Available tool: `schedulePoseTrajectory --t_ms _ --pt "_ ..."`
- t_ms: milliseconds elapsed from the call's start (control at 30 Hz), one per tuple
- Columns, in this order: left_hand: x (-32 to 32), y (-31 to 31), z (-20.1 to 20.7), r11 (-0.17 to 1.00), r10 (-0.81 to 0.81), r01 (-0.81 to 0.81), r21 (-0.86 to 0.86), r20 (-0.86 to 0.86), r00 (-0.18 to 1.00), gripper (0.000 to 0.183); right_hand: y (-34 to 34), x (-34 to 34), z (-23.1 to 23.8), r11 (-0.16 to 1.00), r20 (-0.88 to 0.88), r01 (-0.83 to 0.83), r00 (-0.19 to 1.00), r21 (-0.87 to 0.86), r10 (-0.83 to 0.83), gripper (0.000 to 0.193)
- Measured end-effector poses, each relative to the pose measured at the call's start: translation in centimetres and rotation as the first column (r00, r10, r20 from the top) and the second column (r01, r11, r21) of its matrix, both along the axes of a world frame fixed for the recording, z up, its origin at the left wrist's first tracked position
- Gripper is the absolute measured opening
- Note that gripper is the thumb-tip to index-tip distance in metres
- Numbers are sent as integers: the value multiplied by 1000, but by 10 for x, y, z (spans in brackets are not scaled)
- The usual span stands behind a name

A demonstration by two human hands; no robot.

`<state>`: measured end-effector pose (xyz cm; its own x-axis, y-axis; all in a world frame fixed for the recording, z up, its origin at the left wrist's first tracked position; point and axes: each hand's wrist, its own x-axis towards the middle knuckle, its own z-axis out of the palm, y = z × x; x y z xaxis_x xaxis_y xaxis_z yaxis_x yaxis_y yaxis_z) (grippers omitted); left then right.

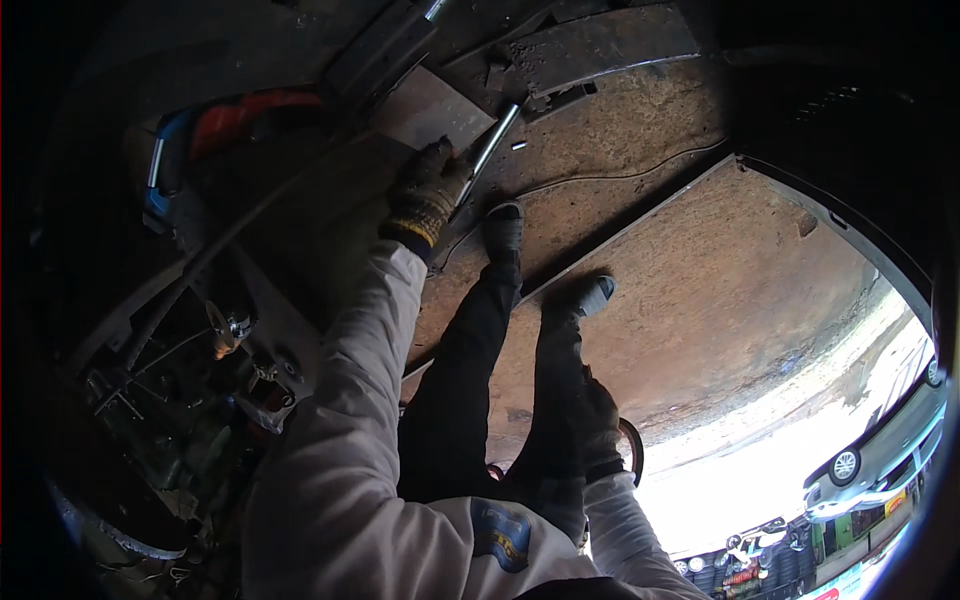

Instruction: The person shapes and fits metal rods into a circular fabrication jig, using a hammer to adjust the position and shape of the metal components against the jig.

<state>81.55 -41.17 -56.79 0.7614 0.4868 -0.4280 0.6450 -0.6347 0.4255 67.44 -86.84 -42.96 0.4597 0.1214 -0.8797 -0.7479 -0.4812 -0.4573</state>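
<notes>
My left hand, in a dark work glove with a yellow-edged cuff, reaches forward to the near edge of a flat metal plate. Its fingers look curled, and what lies under them is hidden. Along its thumb side runs a shiny metal rod, slanting away to the right. Beside my right knee is my right hand, also in a dark glove, pointing downward. Its fingers are too dark to make out. A curved, ring-like edge shows just behind that wrist.
A small metal piece and a thin cable lie on the brown ground. A long metal bar crosses near my feet. Rusty curved steel lies ahead. Red and blue equipment stands left, machinery below it. A car is parked outside.
</notes>
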Motion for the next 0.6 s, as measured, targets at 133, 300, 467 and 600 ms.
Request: schedulePoseTrajectory --t_ms 133,300,467,600 --pt "24 52 -22 974 -52 69 216 -83 995 47 20 -4 31 675 157 -689 660 -261 735 60" --pt "32 68 -26 803 -79 116 585 -89 993 53 48 21 36 613 42 -752 623 -243 781 58" --pt "69 82 -10 767 -4 249 591 -384 923 52 61 26 33 574 -27 -776 600 -262 800 56" --pt "73 97 -21 725 31 229 650 -363 931 49 70 33 34 556 -156 -795 598 -244 786 54"
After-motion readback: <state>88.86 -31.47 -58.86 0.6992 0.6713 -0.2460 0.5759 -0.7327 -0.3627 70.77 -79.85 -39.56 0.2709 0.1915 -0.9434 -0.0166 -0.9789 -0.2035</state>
